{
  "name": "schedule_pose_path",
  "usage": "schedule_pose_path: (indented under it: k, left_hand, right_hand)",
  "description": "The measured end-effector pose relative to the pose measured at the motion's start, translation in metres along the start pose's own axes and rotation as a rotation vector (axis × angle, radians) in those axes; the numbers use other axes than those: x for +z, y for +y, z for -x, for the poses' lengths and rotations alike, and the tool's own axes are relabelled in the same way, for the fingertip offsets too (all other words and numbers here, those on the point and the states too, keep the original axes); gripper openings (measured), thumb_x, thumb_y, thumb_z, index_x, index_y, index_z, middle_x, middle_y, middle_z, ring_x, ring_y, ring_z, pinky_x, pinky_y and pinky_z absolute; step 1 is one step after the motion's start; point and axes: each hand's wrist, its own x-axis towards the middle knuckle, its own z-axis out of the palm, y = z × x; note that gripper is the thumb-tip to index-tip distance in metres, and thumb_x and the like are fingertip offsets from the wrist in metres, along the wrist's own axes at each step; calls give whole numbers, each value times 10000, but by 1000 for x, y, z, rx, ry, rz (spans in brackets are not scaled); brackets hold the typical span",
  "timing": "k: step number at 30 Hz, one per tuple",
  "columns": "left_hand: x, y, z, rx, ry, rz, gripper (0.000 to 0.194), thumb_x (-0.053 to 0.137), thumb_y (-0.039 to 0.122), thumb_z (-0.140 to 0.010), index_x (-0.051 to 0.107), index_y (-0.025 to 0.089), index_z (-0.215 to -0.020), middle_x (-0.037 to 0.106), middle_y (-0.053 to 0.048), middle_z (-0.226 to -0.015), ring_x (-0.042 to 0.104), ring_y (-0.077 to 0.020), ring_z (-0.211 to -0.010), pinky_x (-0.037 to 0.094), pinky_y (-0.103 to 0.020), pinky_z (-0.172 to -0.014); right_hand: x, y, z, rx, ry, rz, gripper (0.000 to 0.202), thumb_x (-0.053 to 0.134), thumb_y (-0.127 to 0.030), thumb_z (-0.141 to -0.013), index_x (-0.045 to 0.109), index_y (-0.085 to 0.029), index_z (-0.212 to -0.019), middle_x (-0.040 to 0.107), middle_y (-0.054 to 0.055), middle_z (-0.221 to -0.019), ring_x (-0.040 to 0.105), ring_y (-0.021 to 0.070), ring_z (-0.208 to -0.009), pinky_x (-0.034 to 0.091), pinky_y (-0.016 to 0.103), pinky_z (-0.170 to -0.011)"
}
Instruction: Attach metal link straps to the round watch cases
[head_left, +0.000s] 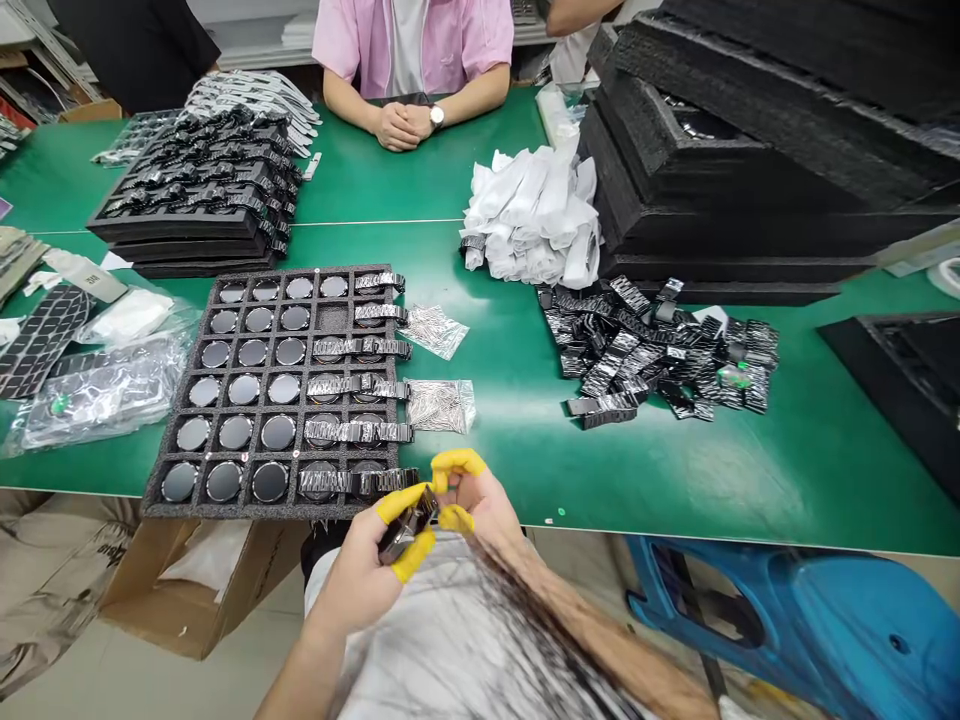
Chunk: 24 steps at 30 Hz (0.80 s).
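Observation:
My left hand, with yellow finger covers, grips a dark watch case between thumb and fingers, close to the table's front edge. Beside it on the right is my right hand, its yellow-covered thumb and fingertip bent together at the watch's edge; anything between them is too small to make out. A black foam tray with round watch faces in its compartments lies just beyond, several with black metal bands. Two clear bags of thin metal pins rest against the tray's right side.
A heap of black bands lies at the right, with white wrapped pieces behind it. Tall black foam stacks stand at the back right. Across the green table sits a person in pink, hands folded. A blue stool is below right.

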Motion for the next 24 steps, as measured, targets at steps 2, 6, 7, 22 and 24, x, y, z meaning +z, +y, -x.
schedule_pose_path:
  k: [2, 6, 7, 22, 24]
  left_hand:
    - [-1, 5, -1, -138, -135, 145, 477, 791, 436, -911, 757, 177, -1310, 795, -101, -1065, 736, -226, -913, 627, -348, -834]
    - [-1, 3, -4, -168, -95, 339, 609, 845, 540, -853, 740, 171, -1325, 779, -79, -970, 721, -210, -847, 609, -308, -761]
    - [-2, 1, -4, -127, -25, 359, 632, 839, 532, -864, 707, 191, -1378, 782, -86, -1033, 733, -222, -903, 619, -323, -810]
    - [-24, 6, -12, 404, -37, -546, 759, 512, -34, -880, 579, 337, -1538, 669, -64, -1413, 698, -231, -1203, 593, -377, -1059]
    - [-24, 5, -11, 410, -36, -549, 744, 516, -27, -882, 583, 328, -1532, 667, -66, -1404, 699, -233, -1194, 600, -369, -1036]
  right_hand:
    - [-8, -3, 0, -78, -112, 138, 488, 966, -597, -693, 767, -269, -994, 646, 74, -1101, 601, 227, -967, 532, 337, -790]
    - [-11, -9, 2, -75, -133, 81, 390, 890, -646, -772, 765, -277, -784, 689, 95, -1153, 613, 270, -1049, 505, 454, -966]
    - [-8, -9, 4, -38, -100, -8, 432, 883, -682, -756, 736, -275, -763, 711, 86, -1071, 627, 262, -996, 505, 463, -967]
    - [17, -5, 20, 431, -360, -164, 566, 861, -682, -782, 702, -139, -775, 623, -13, -539, 484, 86, -437, 374, 239, -484]
    - [17, -6, 20, 432, -334, -148, 550, 886, -659, -767, 687, -146, -765, 606, -25, -515, 465, 81, -431, 365, 237, -483]
